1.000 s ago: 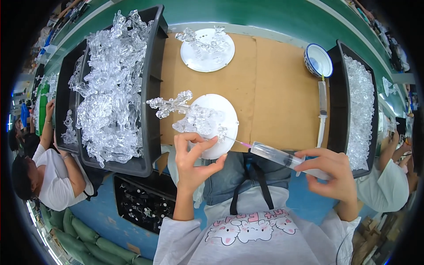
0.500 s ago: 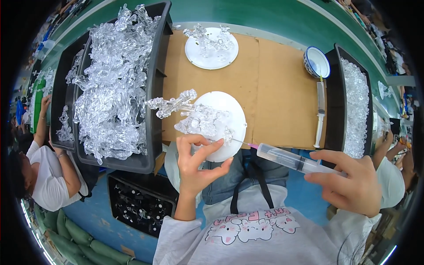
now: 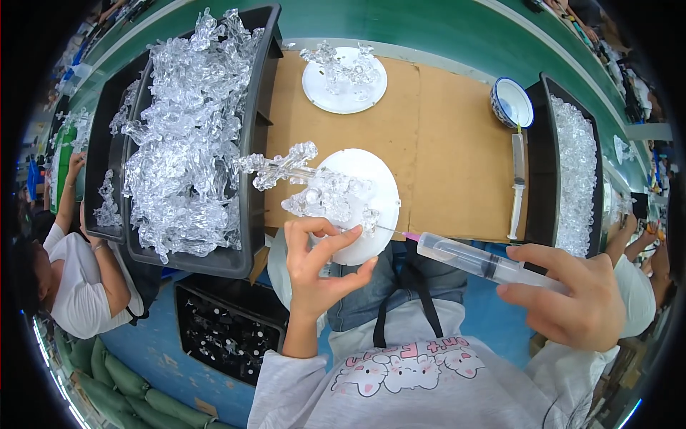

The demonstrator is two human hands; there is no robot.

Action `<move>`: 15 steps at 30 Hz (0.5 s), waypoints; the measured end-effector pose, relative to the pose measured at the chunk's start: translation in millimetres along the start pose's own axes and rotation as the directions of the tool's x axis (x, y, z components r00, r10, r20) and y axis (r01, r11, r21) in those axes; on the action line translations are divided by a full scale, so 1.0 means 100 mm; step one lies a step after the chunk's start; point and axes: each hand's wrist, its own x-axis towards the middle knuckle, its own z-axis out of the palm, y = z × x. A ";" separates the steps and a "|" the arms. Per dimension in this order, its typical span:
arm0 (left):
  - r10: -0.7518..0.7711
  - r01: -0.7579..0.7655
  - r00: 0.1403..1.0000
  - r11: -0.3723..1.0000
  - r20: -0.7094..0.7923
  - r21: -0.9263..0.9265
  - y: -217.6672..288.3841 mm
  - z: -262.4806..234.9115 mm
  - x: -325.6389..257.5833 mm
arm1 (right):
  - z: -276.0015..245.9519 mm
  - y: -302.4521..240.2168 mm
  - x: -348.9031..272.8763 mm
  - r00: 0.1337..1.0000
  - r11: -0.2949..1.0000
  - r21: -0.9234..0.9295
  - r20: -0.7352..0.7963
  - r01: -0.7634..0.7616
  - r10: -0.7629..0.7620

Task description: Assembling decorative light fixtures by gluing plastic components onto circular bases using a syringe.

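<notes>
A white round disc (image 3: 382, 182) on the cardboard bears a cluster of clear plastic pieces (image 3: 321, 196). One clear branch (image 3: 286, 168) juts out to the left, towards the large bin. My left hand (image 3: 314, 268) is at the near edge of the disc, its index fingertip against a small clear piece. The thumb stands apart from the index finger; other fingertips are partly hidden. My right hand (image 3: 572, 300) grips a large clear syringe (image 3: 457, 254) with a pink needle hub. Its thin needle points left, the tip at the small clear piece beside my left index finger.
Black bins of clear plastic parts stand left (image 3: 257, 143) and right (image 3: 543, 157). At the back is another white disc (image 3: 364, 100) with clear pieces. A blue-rimmed bowl (image 3: 511, 100) and a second syringe (image 3: 518, 179) are right. A co-worker (image 3: 89, 286) sits left.
Very little differs. My right hand and the syringe have shifted slightly right and down; the needle tip remains by the small clear piece. My left hand keeps its place.
</notes>
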 end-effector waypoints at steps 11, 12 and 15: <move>-0.004 -0.005 0.996 0.995 0.088 0.099 0.11 0.01 0.04 | 0.05 0.11 -0.15 0.999 0.999 0.022 -0.006 -0.049 0.049; -0.004 -0.006 0.995 0.995 0.095 0.101 0.13 0.01 0.05 | 0.04 0.12 -0.16 0.999 0.998 0.026 -0.009 -0.050 0.050; -0.018 0.007 0.994 0.996 0.112 0.093 0.14 0.04 0.05 | 0.05 0.13 -0.18 0.997 0.997 0.033 0.003 -0.072 0.072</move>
